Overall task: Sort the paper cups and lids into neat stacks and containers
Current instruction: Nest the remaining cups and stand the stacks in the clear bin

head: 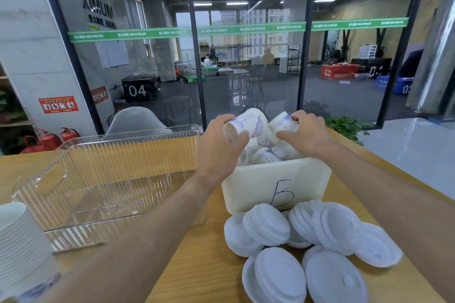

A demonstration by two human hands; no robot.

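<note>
Both forearms are bare to the frame's edge, and the hands (266,141) carry no rings, watch or gloves.

White paper cups (256,128) printed with blue-grey drawings and small blue markings, brown inside at the open mouth. Milky white bin (275,186) marked with a hand-drawn blue letter B. Plain white lids (266,224), ridged in concentric rings, heaped on a light wood-grain table (202,265) of yellowish tan. Clear box (105,179) with vertical ribbing along its walls, the tan of the table showing through. White stack of cups (17,236) at the near left edge, blue print at its base. Green strip (236,29) with white lettering across the glass. Red fire extinguishers (49,140) with black tops. Green leafy plant (347,126).
</note>
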